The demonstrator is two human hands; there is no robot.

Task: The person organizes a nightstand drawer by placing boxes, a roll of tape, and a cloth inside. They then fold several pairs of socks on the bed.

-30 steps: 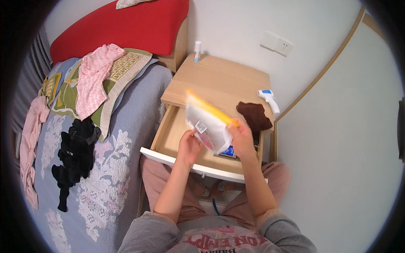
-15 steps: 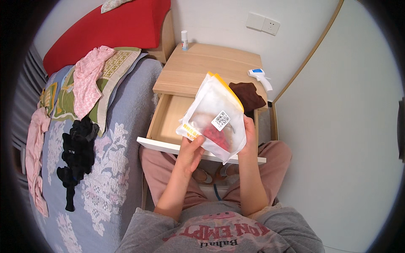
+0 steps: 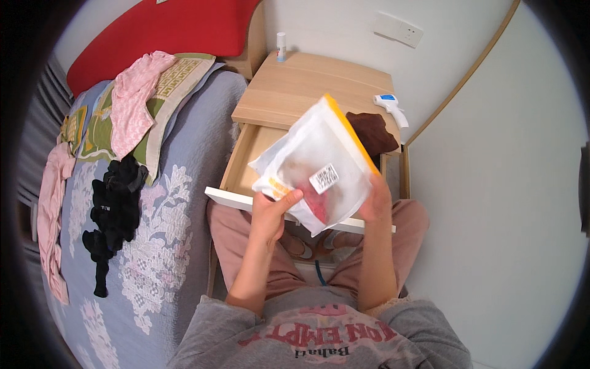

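A white translucent zip bag [image 3: 319,150] with a yellow closure strip and a code label hangs tilted over the drawer; something red and something beige show through it. My left hand [image 3: 272,212] pinches its lower left edge, thumb on the front and fingers behind. My right hand [image 3: 376,200] grips the right edge near the lower end of the yellow strip, its fingers partly hidden and slightly blurred. Below the bag the drawer [image 3: 236,195] is pulled out towards my lap. A dark brown cloth [image 3: 372,132] lies at the drawer's right side.
The wooden nightstand [image 3: 307,80] carries a small white spray bottle [image 3: 281,48] and a white handheld thermometer [image 3: 391,109]. On the bed [image 3: 190,141] at left lie pink garments [image 3: 136,101] and black clothing [image 3: 117,197]. A white panel [image 3: 491,184] stands at right.
The bag has turned clockwise and shifted slightly right. My right hand has moved up the bag's right edge to the yellow strip's end; my left hand keeps its hold. The view has shifted slightly.
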